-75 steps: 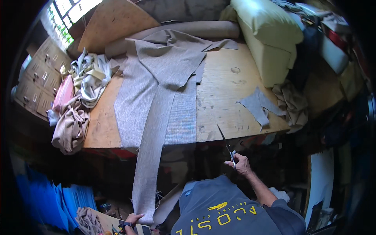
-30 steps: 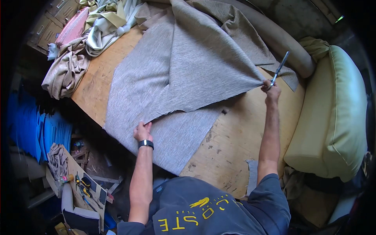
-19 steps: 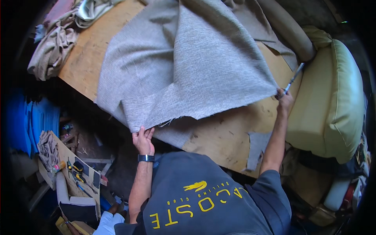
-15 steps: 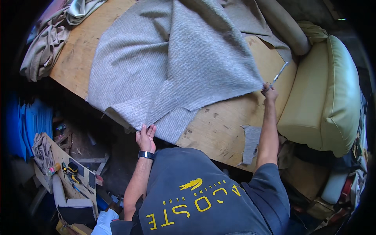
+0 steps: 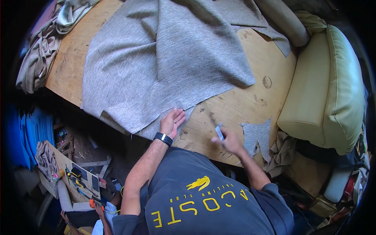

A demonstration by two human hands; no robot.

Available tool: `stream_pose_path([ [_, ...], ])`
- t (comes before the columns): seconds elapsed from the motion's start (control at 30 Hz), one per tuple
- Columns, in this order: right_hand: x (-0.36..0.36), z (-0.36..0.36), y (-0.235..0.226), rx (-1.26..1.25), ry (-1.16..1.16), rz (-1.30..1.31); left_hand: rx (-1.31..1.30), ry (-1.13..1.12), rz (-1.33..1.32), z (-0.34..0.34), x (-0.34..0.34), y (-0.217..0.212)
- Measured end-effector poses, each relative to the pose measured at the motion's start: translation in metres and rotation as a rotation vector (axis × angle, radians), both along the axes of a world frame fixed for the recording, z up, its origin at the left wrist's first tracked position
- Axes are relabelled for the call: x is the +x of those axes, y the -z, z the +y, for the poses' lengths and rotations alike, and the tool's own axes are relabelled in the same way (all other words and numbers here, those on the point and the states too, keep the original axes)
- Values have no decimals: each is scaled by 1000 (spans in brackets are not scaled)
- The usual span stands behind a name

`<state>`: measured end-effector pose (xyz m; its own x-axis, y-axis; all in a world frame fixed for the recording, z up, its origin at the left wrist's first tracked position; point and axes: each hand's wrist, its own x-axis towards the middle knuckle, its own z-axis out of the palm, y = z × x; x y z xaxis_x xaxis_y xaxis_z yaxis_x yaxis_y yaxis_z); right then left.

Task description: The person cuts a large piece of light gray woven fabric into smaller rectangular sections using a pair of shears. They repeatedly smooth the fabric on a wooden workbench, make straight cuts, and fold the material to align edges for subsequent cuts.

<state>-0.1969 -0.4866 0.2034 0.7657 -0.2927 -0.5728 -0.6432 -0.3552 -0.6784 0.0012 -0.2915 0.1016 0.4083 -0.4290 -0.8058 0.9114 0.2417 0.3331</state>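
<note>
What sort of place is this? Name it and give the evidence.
Probably an upholstery workshop: grey fabric spread over a plywood worktable, a pale cushioned seat beside it, and a board of hand tools on the floor.

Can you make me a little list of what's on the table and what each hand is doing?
table: wooden worktop
big thing: grey fabric spread over the table
left hand: open, flat on the fabric's near edge
right hand: holding scissors, blurred
small scrap: grey fabric piece at the near edge
beside table: pale green cushion
far left: heap of beige cloth
</note>
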Motion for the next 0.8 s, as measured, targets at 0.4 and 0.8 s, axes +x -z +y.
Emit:
stream_pose_path([
  [0.4, 2, 30, 32, 263, -92, 262, 217, 178, -37, 4, -9, -13],
  [0.8, 36, 33, 39, 277, -108, 196, 94, 108, -105, -18, -7, -13],
])
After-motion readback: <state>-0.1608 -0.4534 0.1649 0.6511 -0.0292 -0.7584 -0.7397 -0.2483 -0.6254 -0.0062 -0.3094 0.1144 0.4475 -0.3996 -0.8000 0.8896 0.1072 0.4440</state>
